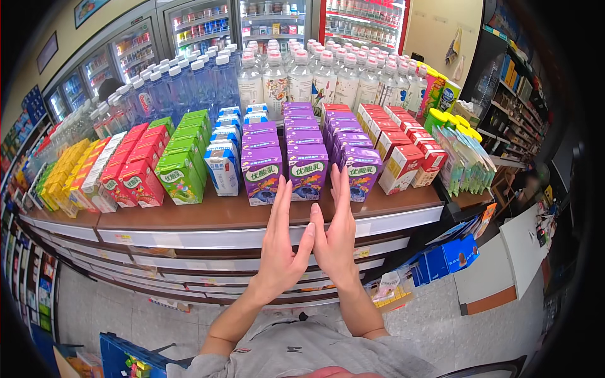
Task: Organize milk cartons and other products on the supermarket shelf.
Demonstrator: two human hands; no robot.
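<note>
Purple drink cartons (pixel 307 173) stand in rows on a brown shelf top (pixel 227 212). Both hands reach forward with straight fingers, palms turned towards each other. My left hand (pixel 284 241) points its fingertips at the gap between the left and middle purple rows. Over the gap between the middle and right purple rows are the fingertips of my right hand (pixel 336 229). Nothing is held in either hand; whether the fingertips touch the cartons cannot be told. Blue and white cartons (pixel 223 170) stand left of the purple ones, red and white cartons (pixel 401 169) to their right.
Green cartons (pixel 180 177) and red cartons (pixel 142 184) stand further left. Clear bottles (pixel 300 82) and blue-tinted bottles (pixel 198 85) line the back. Hanging-style packets (pixel 465 165) occupy the right end. Below is a price-strip edge (pixel 189 238); a blue crate (pixel 127 354) sits on the floor.
</note>
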